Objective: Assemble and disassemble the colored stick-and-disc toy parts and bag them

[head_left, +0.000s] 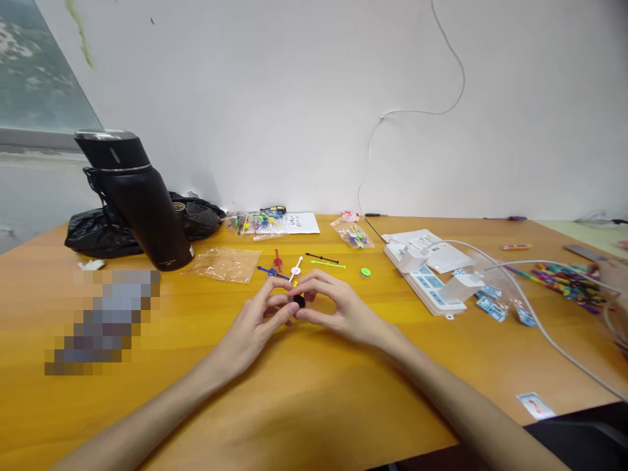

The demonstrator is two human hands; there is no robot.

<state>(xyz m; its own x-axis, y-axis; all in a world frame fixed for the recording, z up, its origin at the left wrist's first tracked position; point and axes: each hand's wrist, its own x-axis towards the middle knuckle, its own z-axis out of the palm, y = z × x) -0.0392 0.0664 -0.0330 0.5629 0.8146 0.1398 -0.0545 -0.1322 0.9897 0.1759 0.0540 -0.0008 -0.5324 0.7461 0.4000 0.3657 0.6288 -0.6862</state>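
Between my two hands is a small round black disc (299,301), held just above the table. My left hand (258,320) pinches it with the thumb on its near face. My right hand (348,314) closes on the other side with thumb and fingers; part of the disc is covered. Just beyond lie plastic arrow spinners: a red one (277,263), a blue one (271,273) and a white one (296,270). A bit of yellow shows behind my fingers. Farther right are a loose black arrow (321,258), a green arrow (328,263) and a green disc (366,272).
A black flask (142,203) stands left, by a black plastic bag (105,232). Near it lies a clear bag (226,263). On the right, a power strip (426,288) has chargers and white cables. Colourful pieces (564,281) lie near another person's hand (613,278).
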